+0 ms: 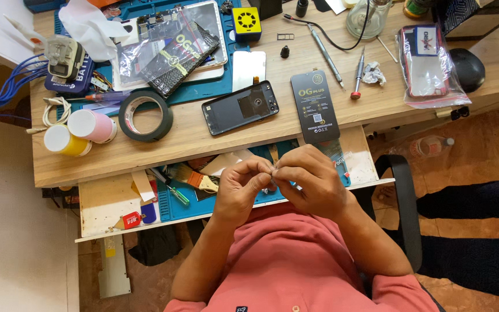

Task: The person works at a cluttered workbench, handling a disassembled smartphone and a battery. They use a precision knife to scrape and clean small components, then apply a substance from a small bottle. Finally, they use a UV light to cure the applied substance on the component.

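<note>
My left hand [242,184] and my right hand [312,179] meet above the pulled-out drawer [105,199], fingertips pinched together on a small thin piece [274,170] too tiny to identify. Just beyond them on the wooden desk [192,136] lie a black phone back cover [240,107] and a black rectangular screen package [315,106], which hangs over the desk's front edge.
A black tape roll [145,115], two capped bottles [79,133], a teal mat [203,89] with bagged parts, screwdrivers [358,75], a bagged red phone [428,63] and a brush [194,178] in the drawer. Another person's dark-clothed legs [475,231] at right.
</note>
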